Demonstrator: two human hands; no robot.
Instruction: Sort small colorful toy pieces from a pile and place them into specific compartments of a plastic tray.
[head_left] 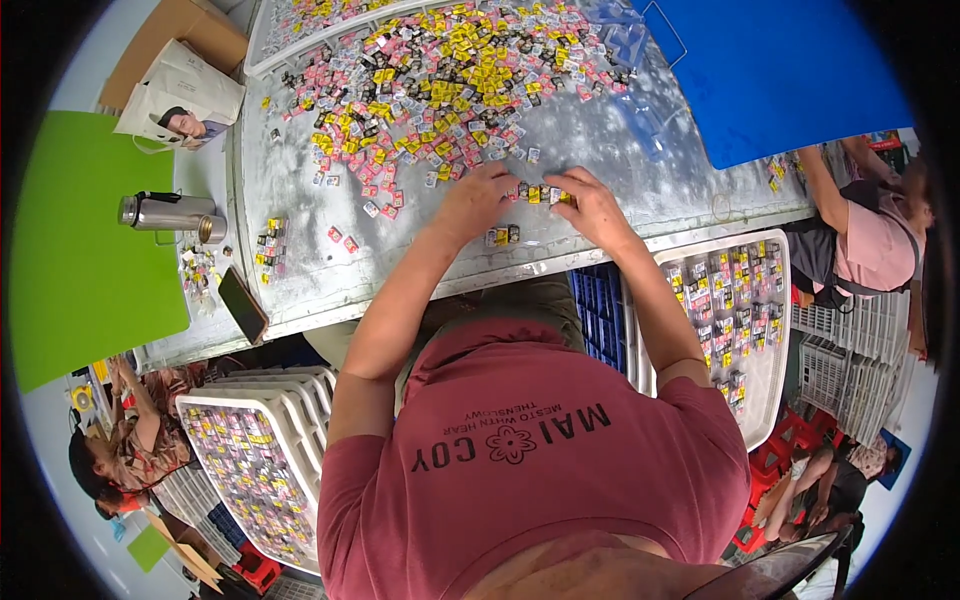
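Across the metal table in front of me, a short row of small printed pieces (534,193) in yellow, black and white lies between my hands. At its left end, the bent fingers of my left hand (478,203) press in. My right hand (594,208) pinches the opposite end with thumb and fingers. Just nearer to me, a small cluster of the same pieces (503,236) sits close to the table edge. Beyond my hands spreads a large loose heap of pink, yellow, black and white pieces (440,110). Two pink pieces (342,239) lie apart to the left.
White trays of grouped pieces stand at my right (770,350) and my left (190,405). On the left are a steel thermos (165,211), a phone (242,305) and a paper bag (185,95). A blue board (790,70) covers the far right. Co-workers sit on both sides.
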